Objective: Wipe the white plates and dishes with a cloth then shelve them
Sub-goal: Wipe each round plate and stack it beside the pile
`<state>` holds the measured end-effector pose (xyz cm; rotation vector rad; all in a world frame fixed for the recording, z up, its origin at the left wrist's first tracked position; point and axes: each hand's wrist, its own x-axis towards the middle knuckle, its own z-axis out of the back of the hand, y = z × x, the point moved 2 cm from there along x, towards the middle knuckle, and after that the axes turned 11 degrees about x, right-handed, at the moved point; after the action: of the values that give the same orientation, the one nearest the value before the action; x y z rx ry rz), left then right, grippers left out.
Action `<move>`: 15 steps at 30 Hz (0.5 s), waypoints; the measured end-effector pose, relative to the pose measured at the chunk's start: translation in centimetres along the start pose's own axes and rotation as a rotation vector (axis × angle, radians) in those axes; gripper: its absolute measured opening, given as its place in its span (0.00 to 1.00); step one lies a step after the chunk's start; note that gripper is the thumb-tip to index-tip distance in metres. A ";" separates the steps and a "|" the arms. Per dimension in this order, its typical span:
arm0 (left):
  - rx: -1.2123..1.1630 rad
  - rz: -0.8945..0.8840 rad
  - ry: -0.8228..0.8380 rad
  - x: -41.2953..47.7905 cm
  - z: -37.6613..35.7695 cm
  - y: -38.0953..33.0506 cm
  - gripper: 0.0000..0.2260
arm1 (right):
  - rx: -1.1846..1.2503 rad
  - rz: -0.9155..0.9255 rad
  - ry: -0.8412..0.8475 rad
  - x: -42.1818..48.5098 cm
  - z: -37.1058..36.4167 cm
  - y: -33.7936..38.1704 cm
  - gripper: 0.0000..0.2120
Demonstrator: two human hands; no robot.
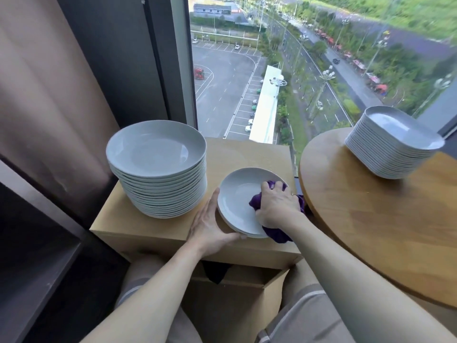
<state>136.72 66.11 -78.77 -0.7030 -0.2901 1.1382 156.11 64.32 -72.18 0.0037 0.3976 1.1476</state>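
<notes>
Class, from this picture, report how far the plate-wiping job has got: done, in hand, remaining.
Done: nothing shows as shelved; which stacks are already wiped cannot be told. In hand: the right hand presses a purple cloth into the top plate of a short pile, the left hand steadying its rim. Left: all shelving, and perhaps the tall round stack and the rectangular dishes.
</notes>
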 end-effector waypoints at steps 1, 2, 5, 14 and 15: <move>0.001 -0.001 -0.003 0.0 0.0 -0.1 0.65 | 0.009 0.010 0.012 -0.8 0.0 0.1 0.30; 0.001 -0.001 -0.006 0.1 0.0 0.0 0.66 | 0.024 0.035 0.025 -1.5 -0.1 0.3 0.29; -0.017 0.019 0.012 0.1 0.1 0.0 0.65 | 0.103 0.170 0.039 -3.5 -0.8 1.1 0.24; -0.046 0.087 0.076 -0.6 1.2 -2.0 0.62 | 0.708 0.264 -0.264 -6.8 -2.9 -0.7 0.28; -0.027 0.114 0.107 -1.0 1.1 -2.1 0.63 | 0.773 0.250 -0.318 -7.1 -3.3 -1.0 0.28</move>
<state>137.24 65.12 -76.52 -0.8096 -0.1763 1.2023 153.45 56.95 -73.24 0.9212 0.5427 1.1501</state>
